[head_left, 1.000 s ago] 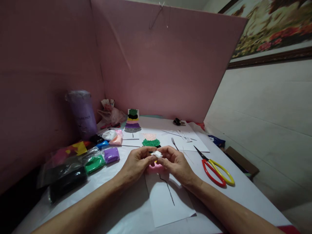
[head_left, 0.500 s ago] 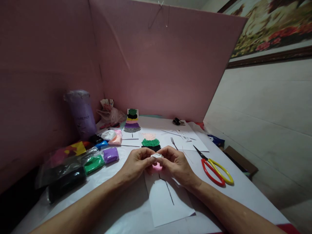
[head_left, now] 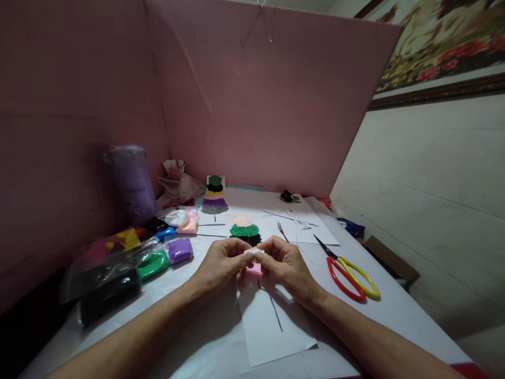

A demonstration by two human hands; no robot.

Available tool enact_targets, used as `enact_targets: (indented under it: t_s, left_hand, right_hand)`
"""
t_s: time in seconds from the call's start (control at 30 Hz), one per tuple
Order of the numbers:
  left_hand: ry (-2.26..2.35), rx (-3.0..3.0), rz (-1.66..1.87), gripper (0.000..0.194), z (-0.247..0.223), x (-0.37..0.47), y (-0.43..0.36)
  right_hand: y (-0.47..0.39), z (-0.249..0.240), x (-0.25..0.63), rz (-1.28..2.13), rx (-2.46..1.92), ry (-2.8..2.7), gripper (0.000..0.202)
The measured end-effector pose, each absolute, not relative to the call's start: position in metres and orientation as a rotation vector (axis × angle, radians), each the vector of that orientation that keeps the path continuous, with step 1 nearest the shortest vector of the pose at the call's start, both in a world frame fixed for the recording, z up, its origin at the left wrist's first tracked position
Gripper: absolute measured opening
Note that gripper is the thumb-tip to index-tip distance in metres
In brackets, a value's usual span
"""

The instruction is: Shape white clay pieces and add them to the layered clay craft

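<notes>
A small piece of white clay (head_left: pixel 254 251) is pinched between the fingertips of both hands. My left hand (head_left: pixel 226 263) holds its left end and my right hand (head_left: pixel 282 262) its right end. Beneath them lies a white paper (head_left: pixel 264 337) with a drawn dark line. Layers of pink, green and black clay (head_left: pixel 244 230) show on it beyond my fingers, and a pink patch (head_left: pixel 254 270) shows just below them. The middle layers are mostly hidden by my hands.
Scissors (head_left: pixel 351 273) and a small fork (head_left: pixel 282 230) lie to the right. Bagged clays (head_left: pixel 180 250) and a purple cylinder (head_left: pixel 134 184) are at the left. A finished layered clay picture (head_left: pixel 215 197) and keys (head_left: pixel 289 197) lie at the back.
The white clay looks slightly flatter and wider between my fingertips. Both hands stay in nearly the same place.
</notes>
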State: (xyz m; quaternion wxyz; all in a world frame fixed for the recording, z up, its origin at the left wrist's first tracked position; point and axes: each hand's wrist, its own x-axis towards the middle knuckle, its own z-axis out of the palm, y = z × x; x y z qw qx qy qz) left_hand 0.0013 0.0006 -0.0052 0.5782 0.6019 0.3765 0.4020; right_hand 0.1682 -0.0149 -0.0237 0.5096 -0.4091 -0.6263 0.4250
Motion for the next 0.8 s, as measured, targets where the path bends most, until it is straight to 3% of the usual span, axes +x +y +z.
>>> enact_targets:
  t_s: [0.57,0.8]
  left_hand:
    - [1.121,1.096,1.314,0.017,-0.006,0.003,0.007]
    - [1.01,1.0,1.213,0.037,-0.004,0.001,0.003]
  right_hand:
    - [-0.005,-0.018,0.179,0.973,-1.109,-0.96,0.012]
    - [-0.003,-0.022,0.18,1.055,-1.103,-1.049,0.031]
